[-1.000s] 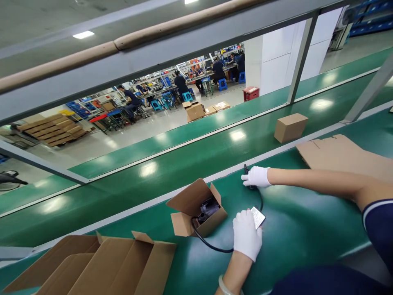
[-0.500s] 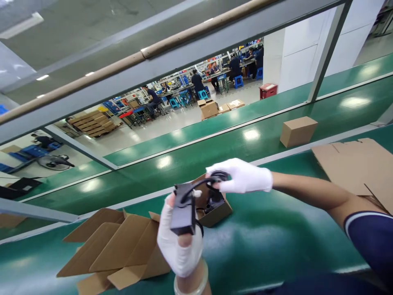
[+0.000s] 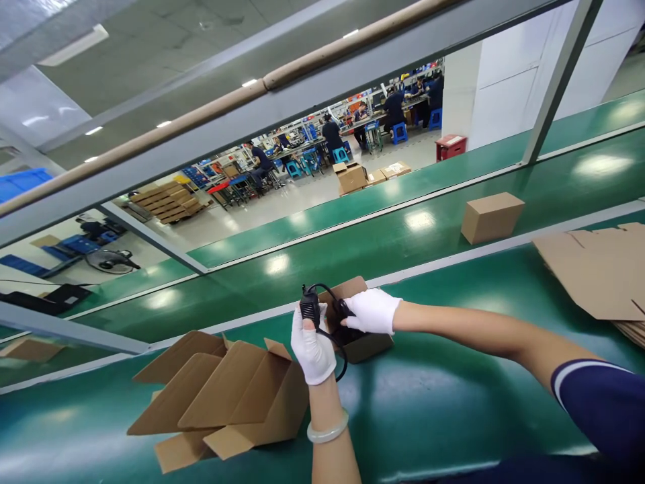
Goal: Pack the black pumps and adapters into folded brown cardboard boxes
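Black ribbed-plastic plug block (image 3: 310, 307) is up in white-gloved L hand (image 3: 313, 353), just L of & above small open brown cardboard box (image 3: 373, 348). L fingers wrapped round the block, thumb on near side. Black flexible cable (image 3: 345, 308) loops from block over to white-gloved R hand (image 3: 373, 311), which is at the box mouth; R fingers narrow, pinching cable, tips partly hidden. Another cable loop hangs R of L hand, in front of box. Pale ring bangle (image 3: 328, 428) on L wrist. Box sits on smooth green tabletop (image 3: 453, 410). L of it: larger brown cartons w/ flaps open (image 3: 236, 386). Far R: flat brown cardboard stack (image 3: 599, 272). Behind: closed brown cardboard box (image 3: 491, 218) on shiny green conveyor belt (image 3: 353, 245). Bkgd: co-workers in dark tops, seated, blue plastic stools (image 3: 400, 132).
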`<state>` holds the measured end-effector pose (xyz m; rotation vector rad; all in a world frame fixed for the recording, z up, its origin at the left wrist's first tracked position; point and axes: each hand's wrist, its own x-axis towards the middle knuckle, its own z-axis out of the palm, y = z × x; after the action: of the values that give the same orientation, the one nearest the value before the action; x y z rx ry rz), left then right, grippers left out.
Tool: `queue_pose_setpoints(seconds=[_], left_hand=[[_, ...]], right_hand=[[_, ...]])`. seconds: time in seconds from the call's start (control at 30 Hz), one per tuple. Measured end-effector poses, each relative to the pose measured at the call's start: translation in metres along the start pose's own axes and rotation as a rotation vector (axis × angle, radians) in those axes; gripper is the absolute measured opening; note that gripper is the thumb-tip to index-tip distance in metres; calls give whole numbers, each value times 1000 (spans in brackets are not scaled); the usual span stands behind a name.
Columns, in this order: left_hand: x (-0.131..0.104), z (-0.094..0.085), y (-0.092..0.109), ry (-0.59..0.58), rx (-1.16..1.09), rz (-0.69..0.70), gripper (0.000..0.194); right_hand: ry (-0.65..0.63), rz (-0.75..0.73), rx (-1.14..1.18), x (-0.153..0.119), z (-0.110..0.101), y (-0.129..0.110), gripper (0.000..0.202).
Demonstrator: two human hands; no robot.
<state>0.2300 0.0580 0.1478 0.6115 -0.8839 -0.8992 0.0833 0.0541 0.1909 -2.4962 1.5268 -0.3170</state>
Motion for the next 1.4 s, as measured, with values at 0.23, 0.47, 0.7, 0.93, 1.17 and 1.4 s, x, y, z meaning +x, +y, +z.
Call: queue_pose_setpoints(seconds=[0.23, 0.47, 0.7, 0.93, 1.17, 1.4], left_hand=[[6, 0, -10, 59, -52, -19, 38], [12, -7, 0, 41, -97, -58, 42], [23, -6, 14, 32, -160, -36, 45], [31, -6, 12, -16, -123, -22, 46], [43, -12, 32, -48, -56, 68, 54], [47, -36, 26, -373, 340, 169, 56]], right_hand=[[-78, -122, -117, -44, 17, -50, 45], [-65, 74, 511, -22, 83, -51, 33], [-11, 162, 1229, -10, 97, -44, 18], [-153, 39, 1610, 0, 93, -57, 7], [126, -90, 494, -7, 45, -32, 17], [101, 64, -98, 6, 8, 3, 26]])
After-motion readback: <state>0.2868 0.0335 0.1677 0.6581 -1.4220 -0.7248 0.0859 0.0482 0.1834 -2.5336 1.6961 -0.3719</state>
